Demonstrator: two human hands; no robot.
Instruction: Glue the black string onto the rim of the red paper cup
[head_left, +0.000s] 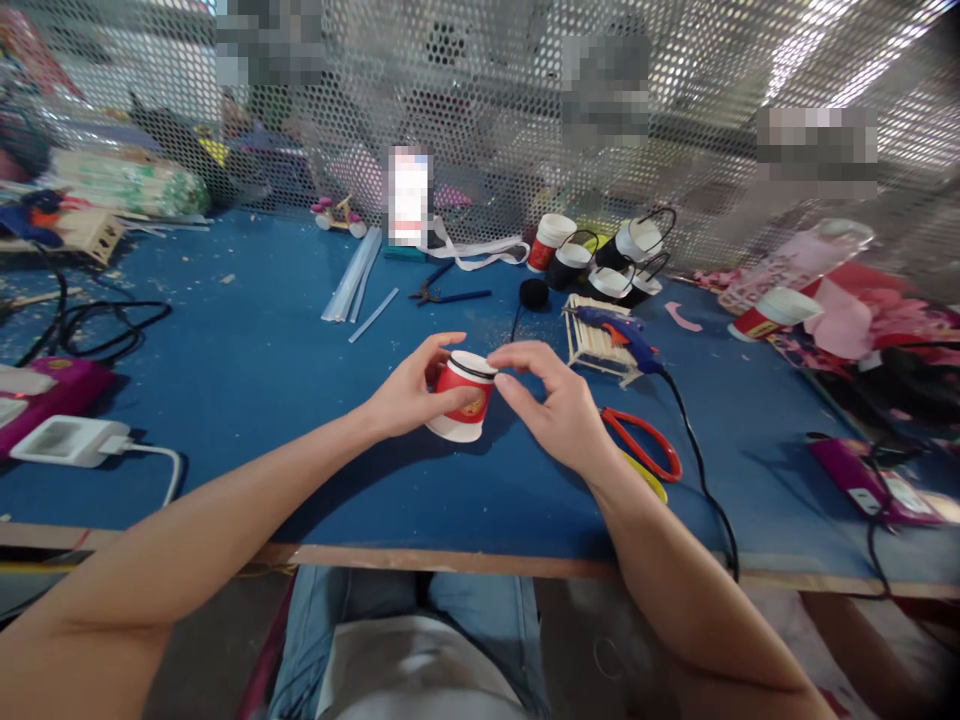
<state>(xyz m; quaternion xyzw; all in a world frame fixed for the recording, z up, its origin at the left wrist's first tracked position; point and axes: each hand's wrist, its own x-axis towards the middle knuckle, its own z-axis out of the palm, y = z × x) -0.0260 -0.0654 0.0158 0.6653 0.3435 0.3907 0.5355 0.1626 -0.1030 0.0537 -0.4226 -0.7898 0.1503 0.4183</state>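
While the blue table [247, 375] spreads beneath, the left hand [409, 392] clamps the red cup [481, 398], wide end down, axis nearly upright; the right hand [551, 402] reaches its upper right edge, pinch impossible to tell. A glue gun [643, 350] and red-handled tool [675, 460] lie rightward, blocking neither hand; black cord [471, 369] rings the cup's top.

Glare streaks the mesh [495, 120] at upper right; soft shadows, blurred, stretched edges

I could slide my left fingers [441, 345] leftward along the near edge of the table [420, 510] until the white charger [71, 440]; rightward, glue gun [639, 345], black cord [691, 430] and red handle [671, 458] block me
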